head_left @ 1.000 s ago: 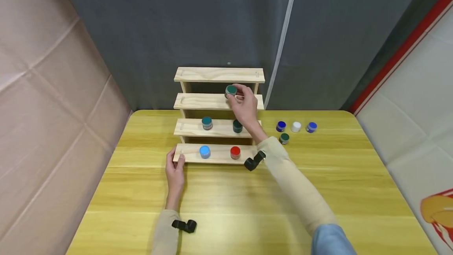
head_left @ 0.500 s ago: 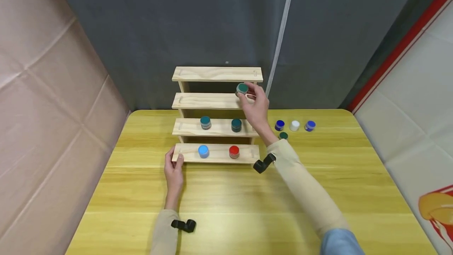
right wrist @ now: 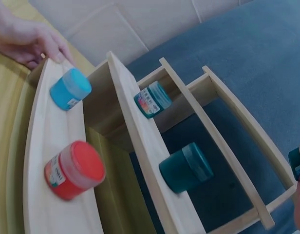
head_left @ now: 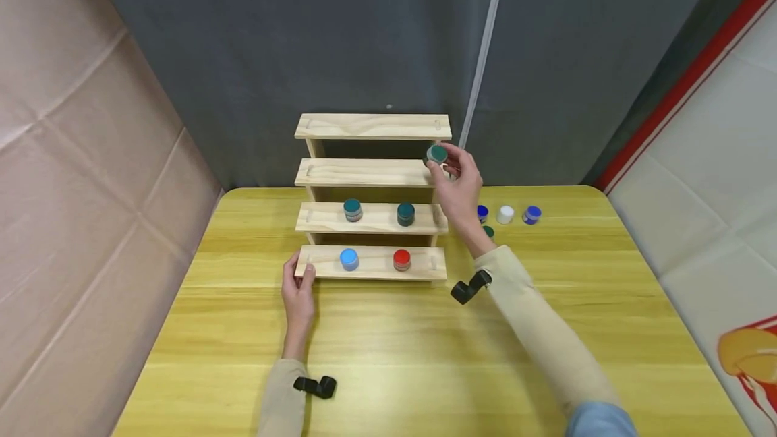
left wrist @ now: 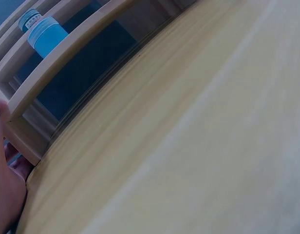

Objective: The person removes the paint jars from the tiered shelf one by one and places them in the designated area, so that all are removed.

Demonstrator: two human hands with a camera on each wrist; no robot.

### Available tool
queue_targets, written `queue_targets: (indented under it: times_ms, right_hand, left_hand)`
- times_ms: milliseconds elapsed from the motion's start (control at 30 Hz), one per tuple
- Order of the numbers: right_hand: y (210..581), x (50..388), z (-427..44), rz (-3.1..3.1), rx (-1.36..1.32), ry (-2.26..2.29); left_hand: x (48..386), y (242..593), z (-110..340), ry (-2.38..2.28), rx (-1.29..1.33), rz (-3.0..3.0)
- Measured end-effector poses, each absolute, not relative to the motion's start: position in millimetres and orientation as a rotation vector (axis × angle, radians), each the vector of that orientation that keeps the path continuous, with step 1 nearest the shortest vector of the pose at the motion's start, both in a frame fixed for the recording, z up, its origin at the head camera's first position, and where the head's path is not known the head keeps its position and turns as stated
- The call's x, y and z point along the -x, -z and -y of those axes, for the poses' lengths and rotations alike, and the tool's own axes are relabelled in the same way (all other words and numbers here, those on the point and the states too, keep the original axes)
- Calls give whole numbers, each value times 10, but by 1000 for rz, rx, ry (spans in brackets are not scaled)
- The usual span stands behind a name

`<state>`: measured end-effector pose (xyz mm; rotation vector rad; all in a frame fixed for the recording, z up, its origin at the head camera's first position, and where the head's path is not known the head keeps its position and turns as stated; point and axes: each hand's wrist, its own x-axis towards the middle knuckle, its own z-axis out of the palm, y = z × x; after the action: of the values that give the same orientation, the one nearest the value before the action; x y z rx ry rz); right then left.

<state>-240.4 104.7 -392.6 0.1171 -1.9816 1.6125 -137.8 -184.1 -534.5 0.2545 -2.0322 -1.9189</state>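
A wooden four-step display rack (head_left: 375,266) stands at the back of the table. My left hand (head_left: 299,299) grips the left end of its lowest board, thumb on top. My right hand (head_left: 459,187) pinches a green-lidded paint jar (head_left: 436,154) above the right end of the second board from the top; in the right wrist view that jar (right wrist: 298,165) is cut off by the edge. On the lowest board sit a light blue jar (head_left: 349,259) and a red jar (head_left: 402,260). One board higher are two dark green jars, one left (head_left: 352,210), one right (head_left: 406,214).
Right of the rack, on the wooden table (head_left: 388,356), stand a white jar (head_left: 506,214), a blue jar (head_left: 532,215) and another blue jar (head_left: 483,213). My right hand and wrist partly hide a green jar (head_left: 488,231). A dark grey curtain (head_left: 303,32) hangs behind.
My right hand has moved to the right with the green-lidded jar, from over the second-highest board's right half to its right end. The left hand has kept its hold on the rack.
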Motion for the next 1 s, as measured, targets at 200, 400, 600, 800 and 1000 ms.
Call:
queue_targets:
  times_ms: [200,400,600,800,1000]
  right_hand:
    - [3975,2358,-1175,1977,-94,-1603]
    - [4030,2329,-1298,1933,-53,-1578]
    - [3933,2151,-1318,1910,-32,-1556]
    - [3928,2051,-1380,1917,21,-1538]
    - [4038,2034,-1502,1879,60,-1529]
  left_hand:
    - [1377,5348,1847,1926,-265,2029]
    - [1374,5344,1850,1923,-263,2045]
    - [1375,5354,1848,1929,-250,2023]
    - [1379,5357,1843,1948,-250,2006]
    - [1380,5352,1839,1951,-245,2002]
